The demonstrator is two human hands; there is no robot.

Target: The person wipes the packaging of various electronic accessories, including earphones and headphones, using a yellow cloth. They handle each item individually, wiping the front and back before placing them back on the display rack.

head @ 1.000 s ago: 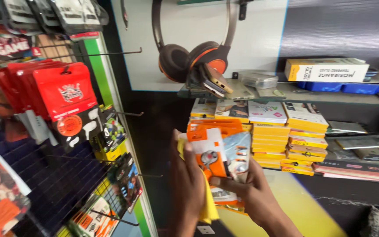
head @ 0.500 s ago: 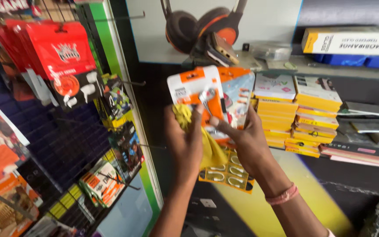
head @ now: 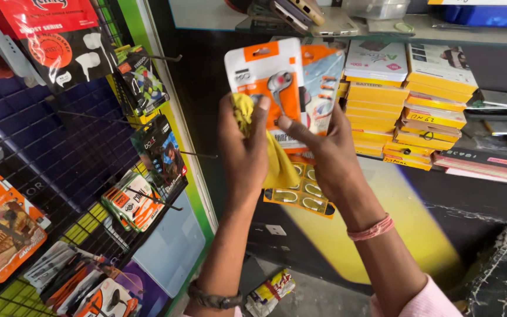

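Shop rack bkgd | left hand (head: 243, 147) grips yellow cloth (head: 277, 167) | right hand (head: 330, 149) holds earphone packs (head: 271, 82), rear ones half hidden

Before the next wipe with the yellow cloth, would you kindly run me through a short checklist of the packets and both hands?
1. Yellow cloth gripped in left hand: ok.
2. Orange-and-white earphone packet pinched by right hand: ok.
3. Cloth touching the front packet's lower left: ok.
4. Second packet behind it held firmly: cannot tell, the grip is hidden.
5. Front packet upright, face toward the camera: ok.
6. Room beside the stacked yellow boxes: cannot tell, depth is unclear.
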